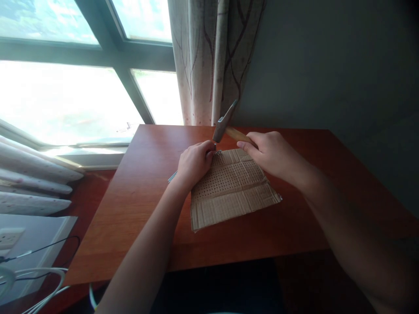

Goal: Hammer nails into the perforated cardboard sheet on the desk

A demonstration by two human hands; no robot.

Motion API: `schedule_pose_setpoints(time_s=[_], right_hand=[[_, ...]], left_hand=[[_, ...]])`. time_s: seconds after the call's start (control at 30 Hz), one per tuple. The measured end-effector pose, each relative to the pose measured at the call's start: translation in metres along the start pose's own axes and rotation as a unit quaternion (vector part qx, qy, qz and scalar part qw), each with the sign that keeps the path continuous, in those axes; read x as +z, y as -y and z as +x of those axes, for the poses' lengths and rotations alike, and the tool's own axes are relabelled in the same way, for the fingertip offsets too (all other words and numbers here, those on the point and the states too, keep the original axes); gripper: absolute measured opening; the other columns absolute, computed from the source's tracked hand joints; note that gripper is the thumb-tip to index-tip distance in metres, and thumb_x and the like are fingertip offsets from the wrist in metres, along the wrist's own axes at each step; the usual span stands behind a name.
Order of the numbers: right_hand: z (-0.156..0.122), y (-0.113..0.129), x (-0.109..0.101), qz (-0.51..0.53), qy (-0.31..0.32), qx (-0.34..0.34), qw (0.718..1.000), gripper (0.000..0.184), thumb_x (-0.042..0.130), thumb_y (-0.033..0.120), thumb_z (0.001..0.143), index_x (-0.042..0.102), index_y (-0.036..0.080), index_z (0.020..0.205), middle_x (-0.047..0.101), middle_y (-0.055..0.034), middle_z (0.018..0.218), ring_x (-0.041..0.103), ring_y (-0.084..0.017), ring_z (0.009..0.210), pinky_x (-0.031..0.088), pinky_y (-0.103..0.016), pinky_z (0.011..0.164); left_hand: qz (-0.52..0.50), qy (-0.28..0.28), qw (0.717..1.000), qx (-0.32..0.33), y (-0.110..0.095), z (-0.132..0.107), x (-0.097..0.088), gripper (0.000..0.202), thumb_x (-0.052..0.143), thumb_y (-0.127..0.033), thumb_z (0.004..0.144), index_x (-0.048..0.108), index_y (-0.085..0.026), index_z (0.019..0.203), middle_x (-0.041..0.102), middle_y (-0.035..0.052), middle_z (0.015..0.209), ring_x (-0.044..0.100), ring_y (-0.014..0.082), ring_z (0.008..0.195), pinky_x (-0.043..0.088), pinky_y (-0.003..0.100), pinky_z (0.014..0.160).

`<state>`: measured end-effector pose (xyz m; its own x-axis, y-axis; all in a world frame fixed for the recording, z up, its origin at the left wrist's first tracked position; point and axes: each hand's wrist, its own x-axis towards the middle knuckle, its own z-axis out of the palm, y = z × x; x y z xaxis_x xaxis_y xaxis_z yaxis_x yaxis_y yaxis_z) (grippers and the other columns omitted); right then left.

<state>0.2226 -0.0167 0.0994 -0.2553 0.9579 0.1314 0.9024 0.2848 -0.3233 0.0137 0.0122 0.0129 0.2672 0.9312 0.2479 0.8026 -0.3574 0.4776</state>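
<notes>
A flat piece of brown cardboard [231,189] full of small punched holes lies on the reddish wooden table [137,205]. My left hand [194,163] is closed at the cardboard's far left corner, pinching a small nail upright. A thin metal piece [172,176] sticks out from under that hand. My right hand [273,152] grips the wooden handle of a hammer [224,122]. The hammer's metal head hangs just above the nail and my left fingertips.
A window [68,100] fills the left, with a patterned curtain [212,56] behind the table and a grey wall at the right. Rolled fabric [32,179] lies below the sill. A wall socket [9,237] and white cables [39,279] sit at the lower left.
</notes>
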Motion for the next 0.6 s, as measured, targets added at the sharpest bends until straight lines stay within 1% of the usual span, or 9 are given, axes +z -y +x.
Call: schedule_pose_setpoints(time_s=[0.23, 0.3, 0.4, 0.5, 0.6], right_hand=[[-0.003, -0.004, 0.005, 0.002, 0.013, 0.009, 1.000, 0.034, 0.052, 0.040, 0.098, 0.048, 0.021, 0.070, 0.053, 0.0001, 0.061, 0.044, -0.013, 0.056, 0.025, -0.031, 0.058], [-0.003, -0.005, 0.006, 0.003, 0.013, 0.012, 1.000, 0.034, 0.052, 0.040, 0.098, 0.048, 0.021, 0.070, 0.052, 0.0003, 0.061, 0.044, -0.013, 0.056, 0.025, -0.031, 0.058], [-0.004, -0.004, 0.005, 0.004, 0.018, 0.011, 1.000, 0.034, 0.051, 0.039, 0.098, 0.047, 0.022, 0.069, 0.050, 0.0009, 0.060, 0.043, -0.013, 0.055, 0.025, -0.031, 0.057], [-0.004, -0.001, 0.000, 0.011, 0.016, 0.007, 1.000, 0.035, 0.052, 0.039, 0.098, 0.045, 0.022, 0.068, 0.049, 0.0016, 0.059, 0.041, -0.013, 0.055, 0.024, -0.031, 0.057], [-0.003, 0.003, -0.006, 0.014, -0.005, 0.009, 1.000, 0.038, 0.053, 0.039, 0.097, 0.042, 0.022, 0.066, 0.045, 0.0025, 0.058, 0.037, -0.012, 0.054, 0.023, -0.031, 0.056]], left_hand=[[-0.026, 0.011, 0.999, 0.015, 0.002, 0.001, -0.006, 0.017, 0.056, -0.029, 0.092, 0.072, -0.025, 0.098, 0.076, 0.0050, 0.098, 0.068, 0.0235, 0.083, 0.046, 0.033, 0.071], [-0.057, 0.020, 0.998, 0.019, 0.008, 0.001, -0.008, 0.017, 0.059, -0.029, 0.090, 0.073, -0.024, 0.097, 0.077, 0.0053, 0.097, 0.069, 0.0229, 0.083, 0.048, 0.033, 0.073], [-0.140, 0.042, 0.989, 0.015, 0.020, 0.003, -0.009, 0.018, 0.063, -0.027, 0.085, 0.075, -0.022, 0.098, 0.076, 0.0058, 0.096, 0.069, 0.0209, 0.085, 0.051, 0.031, 0.076], [-0.195, 0.068, 0.978, 0.004, 0.030, 0.005, -0.006, 0.019, 0.062, -0.030, 0.085, 0.075, -0.017, 0.092, 0.075, 0.0065, 0.089, 0.066, 0.0188, 0.079, 0.050, 0.029, 0.071], [-0.201, 0.074, 0.977, -0.011, 0.032, 0.007, -0.003, 0.023, 0.060, -0.034, 0.087, 0.073, -0.015, 0.082, 0.071, 0.0061, 0.079, 0.061, 0.0169, 0.071, 0.046, 0.028, 0.064]])
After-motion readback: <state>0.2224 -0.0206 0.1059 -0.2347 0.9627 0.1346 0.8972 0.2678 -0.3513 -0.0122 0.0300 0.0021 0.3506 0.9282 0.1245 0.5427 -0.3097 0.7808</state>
